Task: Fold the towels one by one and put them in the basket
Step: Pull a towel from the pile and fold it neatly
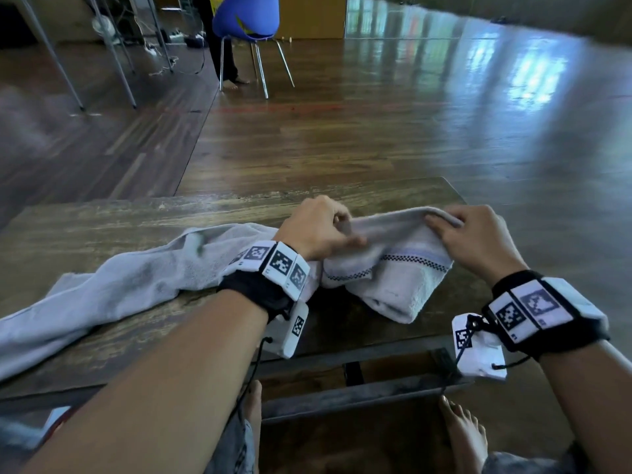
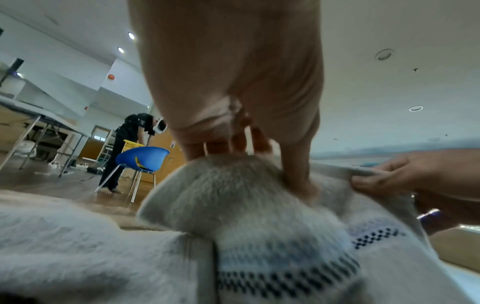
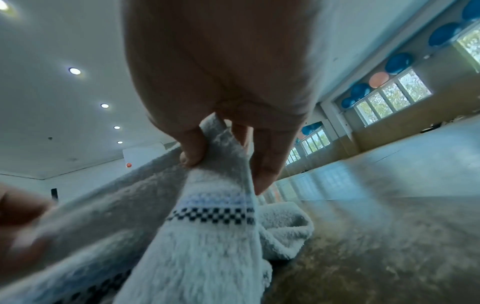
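A pale grey towel (image 1: pixel 393 265) with a dark checkered band lies bunched on the wooden table (image 1: pixel 102 217). My left hand (image 1: pixel 319 230) pinches its raised upper edge at the left, thumb pressed into the pile. My right hand (image 1: pixel 475 234) pinches the same edge at the right. The edge is held taut between them above the table. A second pale towel (image 1: pixel 113 285) sprawls to the left and hangs over the near edge. In the left wrist view my left hand (image 2: pixel 249 152) pinches the towel (image 2: pixel 233 205). In the right wrist view my right hand (image 3: pixel 223 156) grips the towel (image 3: pixel 207 236). No basket near me.
A blue chair (image 1: pixel 246 22) stands on the wooden floor beyond the table, with a person beside it (image 2: pixel 124 148) bent over a yellow basket (image 2: pixel 131 144). Folding tables' metal legs (image 1: pixel 116 59) stand at the far left. My bare feet (image 1: pixel 465 436) are under the table.
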Tool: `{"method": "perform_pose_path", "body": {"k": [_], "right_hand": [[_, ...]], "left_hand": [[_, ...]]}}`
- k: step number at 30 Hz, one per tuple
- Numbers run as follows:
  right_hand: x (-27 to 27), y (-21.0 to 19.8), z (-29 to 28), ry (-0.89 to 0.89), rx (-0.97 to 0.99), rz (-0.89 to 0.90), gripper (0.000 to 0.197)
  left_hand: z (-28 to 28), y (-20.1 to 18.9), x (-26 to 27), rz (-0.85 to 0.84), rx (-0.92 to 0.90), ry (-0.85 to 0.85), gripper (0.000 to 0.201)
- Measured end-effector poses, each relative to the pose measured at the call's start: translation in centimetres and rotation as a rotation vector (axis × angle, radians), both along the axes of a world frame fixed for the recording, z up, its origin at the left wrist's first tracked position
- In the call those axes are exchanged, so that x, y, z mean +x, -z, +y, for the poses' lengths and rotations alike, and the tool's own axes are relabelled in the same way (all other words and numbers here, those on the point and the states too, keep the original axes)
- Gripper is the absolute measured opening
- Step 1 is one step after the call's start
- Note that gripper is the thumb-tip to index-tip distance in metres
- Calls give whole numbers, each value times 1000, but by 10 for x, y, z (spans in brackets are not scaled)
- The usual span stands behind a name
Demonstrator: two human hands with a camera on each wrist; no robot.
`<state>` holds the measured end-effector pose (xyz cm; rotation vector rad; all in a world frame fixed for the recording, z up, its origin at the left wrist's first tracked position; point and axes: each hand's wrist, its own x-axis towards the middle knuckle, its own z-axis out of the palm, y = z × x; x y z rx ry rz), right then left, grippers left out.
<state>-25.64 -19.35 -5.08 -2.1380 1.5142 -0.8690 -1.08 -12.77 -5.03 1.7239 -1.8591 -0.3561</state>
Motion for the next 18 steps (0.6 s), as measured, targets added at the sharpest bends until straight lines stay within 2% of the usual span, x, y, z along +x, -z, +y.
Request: {"method": "perform_pose_path", "body": {"k": [2,4,8,11,14,16,18], "right_hand": [[-6,-2,0,94,-23,-31,27],[-11,-1,-3,167,-12,-49,26],[-21,8,-10,213,70,27,27],[-25,15,-16,203,96,84,30],[-21,24,-17,81,172,119,31],[-14,32,-14,-76,256,120,30],[-4,39,-10,-193,292,73,24]], "left_hand": [[-1,2,5,-78,159,-25,48],[-2,5,6,-57,194,-62,54],[-10,8,0,26,94,-178,44],[-17,8,-4,64,238,-111,44],[-17,5,-13,170,439,59,34],[-17,7,-18,166,403,108,21],[-17,15,-20,63,342,117,10]]}}
